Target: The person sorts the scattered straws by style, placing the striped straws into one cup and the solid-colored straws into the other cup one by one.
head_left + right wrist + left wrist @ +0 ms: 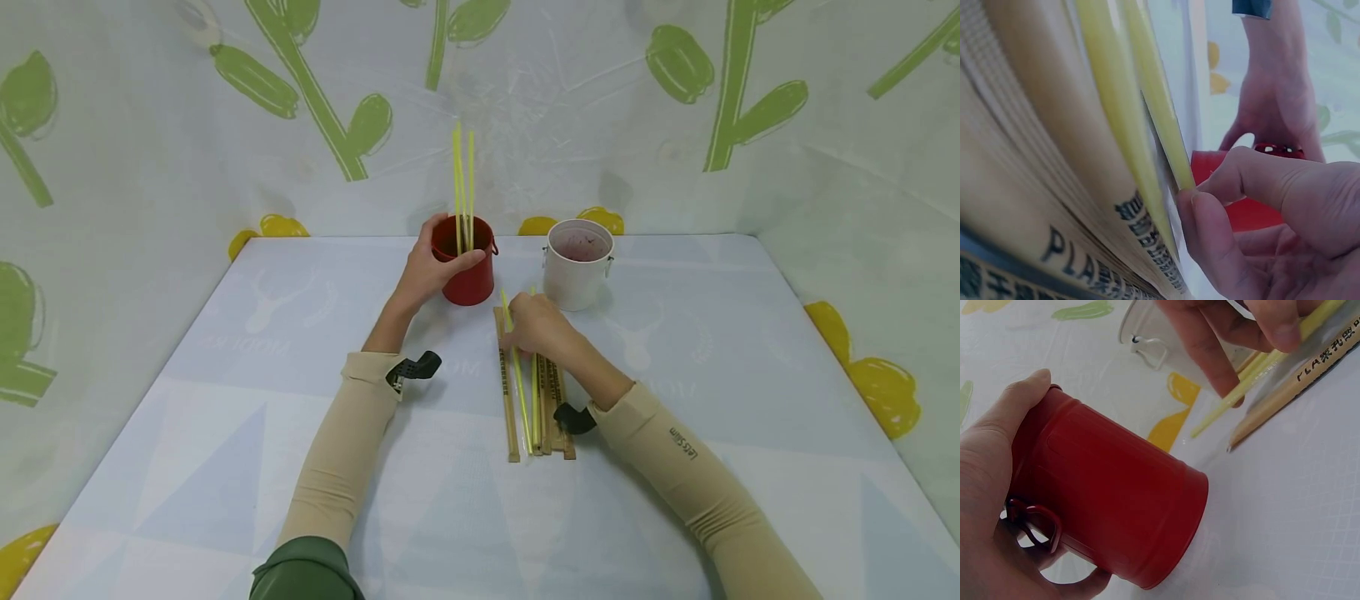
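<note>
My left hand point(427, 271) grips the red bucket point(469, 288) around its side and rim. Yellow straws point(471, 179) stand upright in that bucket, reaching well above the rim. Between thumb and finger, my right hand point(542, 327) pinches a yellow straw point(518, 392), seen close up in the right wrist view. Another yellow straw point(536, 408) lies beside it. Around these are several brown paper-wrapped straws point(506, 404) with dark print, partly hidden under the right hand. In the left wrist view the red bucket point(1110, 494) looks plain, with a small handle loop.
A white bucket point(572, 285) stands to the right of the red one, just beyond my right hand. Behind both, the table point(337, 250) meets an upright sheet point(540, 142) with green leaf prints. Dark wrist cameras point(420, 365) stick out from both sleeves.
</note>
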Demonstrator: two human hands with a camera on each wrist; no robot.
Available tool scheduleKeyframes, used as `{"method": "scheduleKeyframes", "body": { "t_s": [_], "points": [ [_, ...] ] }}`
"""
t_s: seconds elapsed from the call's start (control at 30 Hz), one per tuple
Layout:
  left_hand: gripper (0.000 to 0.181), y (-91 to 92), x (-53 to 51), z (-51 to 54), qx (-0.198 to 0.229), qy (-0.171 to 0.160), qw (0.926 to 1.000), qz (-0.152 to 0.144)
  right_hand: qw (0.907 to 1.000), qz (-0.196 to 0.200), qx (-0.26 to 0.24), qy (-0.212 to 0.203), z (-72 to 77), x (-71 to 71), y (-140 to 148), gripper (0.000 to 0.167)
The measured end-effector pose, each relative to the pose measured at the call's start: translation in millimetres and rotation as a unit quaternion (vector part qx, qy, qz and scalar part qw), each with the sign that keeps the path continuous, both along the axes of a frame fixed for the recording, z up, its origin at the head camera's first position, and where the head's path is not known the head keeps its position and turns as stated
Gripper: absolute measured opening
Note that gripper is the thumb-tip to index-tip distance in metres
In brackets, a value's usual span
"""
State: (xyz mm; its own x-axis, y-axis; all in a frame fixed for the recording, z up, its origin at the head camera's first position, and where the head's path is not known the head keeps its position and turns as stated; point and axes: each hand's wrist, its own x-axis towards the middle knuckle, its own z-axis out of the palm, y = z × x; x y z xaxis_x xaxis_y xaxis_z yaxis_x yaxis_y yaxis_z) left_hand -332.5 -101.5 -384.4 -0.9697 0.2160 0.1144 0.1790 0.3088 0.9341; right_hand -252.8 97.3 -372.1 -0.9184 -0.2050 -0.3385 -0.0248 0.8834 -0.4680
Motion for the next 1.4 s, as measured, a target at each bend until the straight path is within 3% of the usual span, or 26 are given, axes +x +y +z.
{"method": "scheduleKeyframes", "body": {
  "t_s": [0.1, 0.2, 0.77, 1.1, 1.2, 1.4],
  "points": [
    [0.093, -0.4, 0.2, -0.7, 0.000, 0.001, 1.0000, -0.001, 0.9998, -0.009, -0.016, -0.006, 3.0, -0.4, 1.3, 0.052],
    [0.094, -0.7, 0.6, -0.7, 0.003, 0.000, 1.0000, -0.001, 0.9996, -0.014, -0.022, -0.005, 5.3, -1.8, 2.5, 0.059],
    [0.089, 0.4, 1.8, 2.6, 0.006, -0.016, 0.9998, -0.004, 0.9935, 0.001, -0.113, 0.016, 14.0, -12.1, 16.5, 0.039],
    [0.084, 4.7, 22.7, 28.9, -0.004, -0.023, 0.9997, -0.010, 0.9852, -0.021, -0.167, 0.031, 21.4, -16.0, 22.4, 0.031],
    [0.084, 4.7, 20.8, 26.8, -0.003, -0.023, 0.9997, -0.009, 0.9802, -0.027, -0.190, 0.048, 23.3, -15.8, 23.4, 0.030],
    [0.090, 2.1, 2.9, 5.1, 0.002, -0.017, 0.9998, -0.003, 0.9699, -0.040, -0.230, 0.071, 25.8, -13.2, 25.0, 0.033]
  ]
}}
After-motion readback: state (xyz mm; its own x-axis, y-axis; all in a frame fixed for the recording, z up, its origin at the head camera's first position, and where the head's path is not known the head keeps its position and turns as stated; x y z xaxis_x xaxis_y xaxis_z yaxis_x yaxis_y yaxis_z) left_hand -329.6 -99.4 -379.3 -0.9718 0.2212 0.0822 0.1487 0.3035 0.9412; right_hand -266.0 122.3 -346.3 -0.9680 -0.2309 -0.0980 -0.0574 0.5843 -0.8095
